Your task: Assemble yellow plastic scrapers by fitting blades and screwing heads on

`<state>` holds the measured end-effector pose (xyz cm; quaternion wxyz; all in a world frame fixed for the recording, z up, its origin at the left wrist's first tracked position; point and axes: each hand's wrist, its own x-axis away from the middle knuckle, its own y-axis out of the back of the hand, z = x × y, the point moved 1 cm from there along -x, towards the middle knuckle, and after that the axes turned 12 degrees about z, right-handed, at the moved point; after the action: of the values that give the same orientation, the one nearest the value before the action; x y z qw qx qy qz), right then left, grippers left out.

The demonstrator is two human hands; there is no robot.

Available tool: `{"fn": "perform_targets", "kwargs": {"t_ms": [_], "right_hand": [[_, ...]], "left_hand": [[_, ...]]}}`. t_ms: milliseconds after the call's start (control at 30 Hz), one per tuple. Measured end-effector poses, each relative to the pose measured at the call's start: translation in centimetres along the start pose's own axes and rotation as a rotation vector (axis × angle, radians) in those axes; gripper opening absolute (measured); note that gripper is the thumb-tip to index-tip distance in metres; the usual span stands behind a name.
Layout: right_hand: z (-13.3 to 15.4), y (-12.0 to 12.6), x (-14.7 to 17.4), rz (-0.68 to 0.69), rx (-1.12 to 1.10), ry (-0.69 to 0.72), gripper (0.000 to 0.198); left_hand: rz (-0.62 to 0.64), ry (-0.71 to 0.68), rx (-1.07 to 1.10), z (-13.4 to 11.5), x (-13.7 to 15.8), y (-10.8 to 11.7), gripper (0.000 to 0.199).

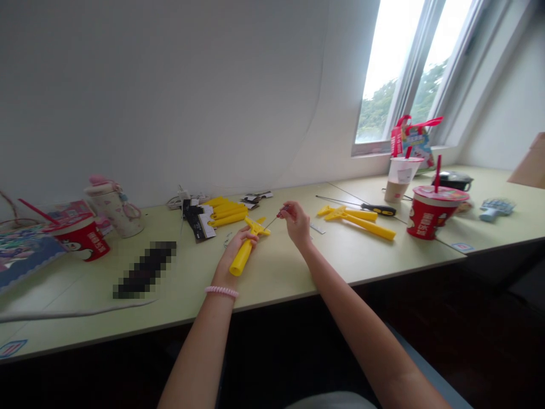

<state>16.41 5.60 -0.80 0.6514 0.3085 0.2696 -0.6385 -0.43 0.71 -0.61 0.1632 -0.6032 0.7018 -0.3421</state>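
Observation:
My left hand (240, 241) is closed round a yellow plastic scraper handle (239, 262) with a wide, T-shaped head, its hollow end tilted toward me. My right hand (298, 224) pinches a small screwdriver (271, 221) by its end; the thin shaft points down and left at the handle's head. Whether the tip touches a screw is too small to tell. To the right lie two more yellow handles (369, 225) and a larger black-and-yellow screwdriver (378, 209). Flat metal pieces (317, 228) rest just beyond my right wrist.
Several yellow handles (227, 211) are piled beside black packaging cards (198, 222) near the wall. Red drink cups stand on the left (87, 238) and right (433, 213), with a clear cup (400, 179) behind. A pale bottle (114, 207) and a pixelated dark object (147, 270) are at left.

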Motion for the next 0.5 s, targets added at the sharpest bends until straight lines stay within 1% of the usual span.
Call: {"fn": "perform_targets", "kwargs": {"t_ms": [133,500], "right_hand": [[0.16,0.01,0.0,-0.003,0.021,-0.034,0.017],[-0.22,0.0,-0.02,-0.004,0.018,-0.074,0.017]], "left_hand": [[0.043,-0.038,-0.084,0.02,-0.05,0.17,0.055],[0.133,0.058,0.067,-0.27,0.13,0.04,0.035]]}}
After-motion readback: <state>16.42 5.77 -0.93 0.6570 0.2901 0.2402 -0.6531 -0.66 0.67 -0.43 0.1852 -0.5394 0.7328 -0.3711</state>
